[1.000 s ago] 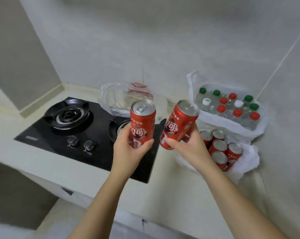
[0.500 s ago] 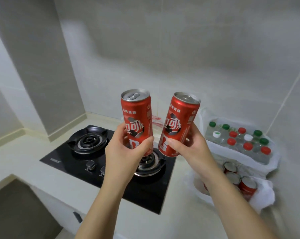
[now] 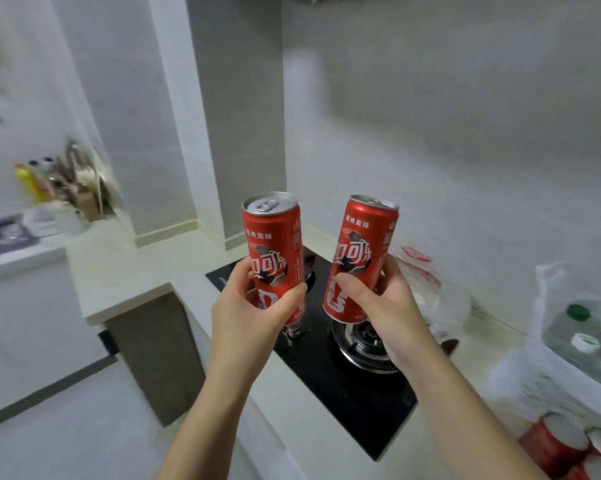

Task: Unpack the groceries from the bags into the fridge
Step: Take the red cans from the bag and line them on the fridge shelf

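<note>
Above a black gas hob [image 3: 361, 389] set into a pale table [image 3: 129, 271], a person holds two red soda cans side by side, apart. The left hand [image 3: 247, 320] has its fingers curled round the left can [image 3: 273, 244]. The right hand [image 3: 389, 306] grips the slightly tilted right can [image 3: 359, 251]. At far right, a white bag [image 3: 548, 292] holds capped bottles [image 3: 583, 341], with more red cans [image 3: 551, 445] nearer the camera.

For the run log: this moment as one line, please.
left hand: grips left cola can | right hand: grips right cola can | both above gas hob | more cans in bag | fridge not in view
</note>
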The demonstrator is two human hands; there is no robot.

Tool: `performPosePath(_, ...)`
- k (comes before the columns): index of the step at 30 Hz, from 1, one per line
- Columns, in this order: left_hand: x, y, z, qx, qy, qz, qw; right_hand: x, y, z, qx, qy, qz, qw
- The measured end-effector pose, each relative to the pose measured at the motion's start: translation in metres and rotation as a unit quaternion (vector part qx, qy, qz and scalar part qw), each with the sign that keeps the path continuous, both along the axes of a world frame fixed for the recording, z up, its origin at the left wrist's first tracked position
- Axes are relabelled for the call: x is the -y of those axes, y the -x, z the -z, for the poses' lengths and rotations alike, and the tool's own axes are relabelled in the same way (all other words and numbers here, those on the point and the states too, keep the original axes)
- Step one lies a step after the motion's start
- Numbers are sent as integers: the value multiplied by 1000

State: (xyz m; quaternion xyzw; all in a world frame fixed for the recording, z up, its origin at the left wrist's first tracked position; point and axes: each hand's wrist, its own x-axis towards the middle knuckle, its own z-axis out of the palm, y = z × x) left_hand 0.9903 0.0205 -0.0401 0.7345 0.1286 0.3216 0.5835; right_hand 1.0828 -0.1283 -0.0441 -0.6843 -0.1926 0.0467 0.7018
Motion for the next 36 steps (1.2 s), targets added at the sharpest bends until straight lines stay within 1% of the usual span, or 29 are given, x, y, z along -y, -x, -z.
performPosePath(5,-17,25,3,-28,3,-135,990,-35,-7,-3,15,5,-115,993)
performPosePath(10,-36,65,6,-43,16,-230,972,-72,11,-5,28,1,-220,975)
performPosePath(16,-60,136,3,-29,23,-319,947,-129,61,-9,35,12,-313,949)
performPosePath(20,-79,202,-3,-28,30,-389,920,-177,116,-13,45,10,-379,924)
performPosePath(23,-89,257,-8,-19,29,-454,890,-209,164,-14,48,5,-441,896)
performPosePath(26,-93,308,-11,-15,5,-517,856,-237,212,-12,34,0,-499,866)
performPosePath(30,-82,362,-17,-32,-33,-587,808,-264,267,-12,22,-6,-584,811)
performPosePath(33,-67,389,-17,-40,-43,-654,754,-278,303,-17,26,-20,-653,757)
performPosePath(36,-43,406,-16,-25,-17,-723,691,-285,335,-19,34,-37,-715,697)
